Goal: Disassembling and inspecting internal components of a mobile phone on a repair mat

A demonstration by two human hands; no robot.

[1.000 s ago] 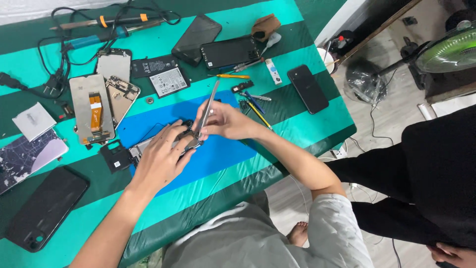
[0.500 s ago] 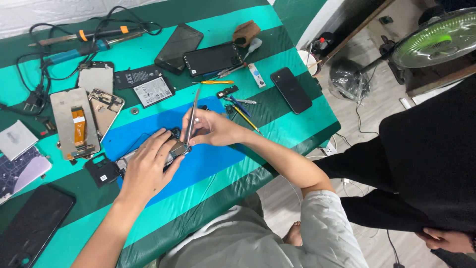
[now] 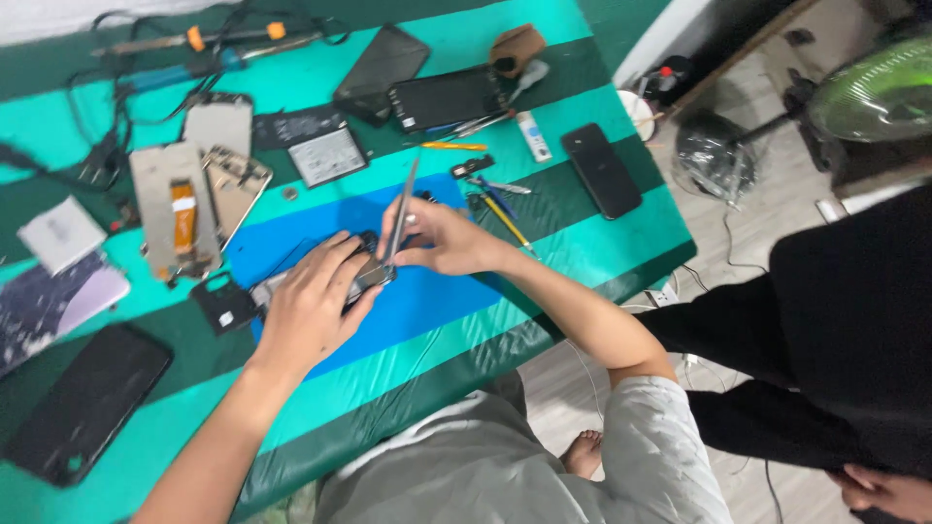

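Centre of frame: the right hand (image 3: pixel 442 238) pinches a slim metal pry tool (image 3: pixel 400 218), its long axis running steeply from lower left to upper right, tip down at a disassembled phone (image 3: pixel 361 278). The left hand (image 3: pixel 316 306) presses the phone onto the blue mat (image 3: pixel 427 301). Against the earlier frame, both hands and tool keep their pose.

Your left hand (image 3: pixel 313 309) presses down on an opened phone (image 3: pixel 364 277) lying on the blue mat (image 3: pixel 427 301). Your right hand (image 3: pixel 442 238) pinches a thin grey tool (image 3: pixel 401 215) upright against it. Phone parts litter the far tabletop (image 3: pixel 592 247).
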